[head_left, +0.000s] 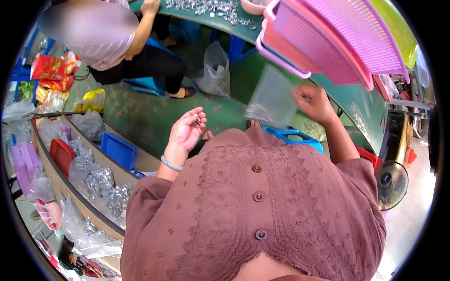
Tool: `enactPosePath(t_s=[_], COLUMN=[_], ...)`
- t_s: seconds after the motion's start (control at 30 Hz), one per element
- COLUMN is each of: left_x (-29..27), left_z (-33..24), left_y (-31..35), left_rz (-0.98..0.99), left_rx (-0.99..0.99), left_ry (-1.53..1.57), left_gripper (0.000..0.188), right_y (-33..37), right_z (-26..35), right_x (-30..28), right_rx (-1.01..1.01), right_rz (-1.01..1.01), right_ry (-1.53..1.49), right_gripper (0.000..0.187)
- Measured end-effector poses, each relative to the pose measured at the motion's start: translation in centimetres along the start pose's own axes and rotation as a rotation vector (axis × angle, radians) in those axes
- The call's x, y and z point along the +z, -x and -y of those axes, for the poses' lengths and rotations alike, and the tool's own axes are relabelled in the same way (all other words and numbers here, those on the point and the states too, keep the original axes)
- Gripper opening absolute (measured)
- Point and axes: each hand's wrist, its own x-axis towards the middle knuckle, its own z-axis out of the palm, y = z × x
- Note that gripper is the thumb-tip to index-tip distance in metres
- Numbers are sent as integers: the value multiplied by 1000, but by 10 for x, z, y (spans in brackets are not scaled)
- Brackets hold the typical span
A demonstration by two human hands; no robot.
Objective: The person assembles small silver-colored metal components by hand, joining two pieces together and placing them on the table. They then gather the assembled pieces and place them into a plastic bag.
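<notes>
My left hand (182, 133) is turned palm up, with a bangle at the wrist. Its curled fingers hold a few small silvery metal pieces (197, 122), too small to name. Off to the right, my right hand (315, 103) is closed on the upper edge of a translucent plastic bag (273, 93). The bag hangs tilted, slightly blurred, and several small pieces (257, 112) lie in its lower corner. A wide gap separates the two hands.
A seated person (105, 54) is at the green table (225, 27), where small metal parts (206, 6) lie. Stacked pink and purple baskets (323, 35) stand at the right. Left are shelves with bagged parts (98, 175) and a blue tray (118, 151). A fan (391, 183) stands right.
</notes>
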Motion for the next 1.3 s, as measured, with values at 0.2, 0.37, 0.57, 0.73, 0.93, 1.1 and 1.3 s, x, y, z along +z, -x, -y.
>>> enactPosePath(t_s=[0.2,0.37,0.57,0.73,0.93,1.1,1.3], left_x=[-40,-46,18,88,100,102,85], left_z=[-14,-28,-57,-63,-35,1,66], left_y=[19,42,73,78,89,107,106], left_rz=[-77,-58,163,315,189,-15,-154], left_rx=[31,94,214,288,238,235,224], left_ry=[92,120,-75,-443,-715,-693,-579], left_gripper=[21,21,17,19,17,16,13], right_y=[-81,-124,-113,-76,-45,-31,-16], right_z=[77,126,132,122,117,110,99], right_x=[47,50,52,83,85,89,87], right_rx=[-184,-528,-602,-636,-649,-946,-1107], right_rz=[-84,-65,120,211,481,505,610], right_ry=[-293,49,242,106,-249,-284,-378], right_gripper=[4,5,10,10,11,12,9])
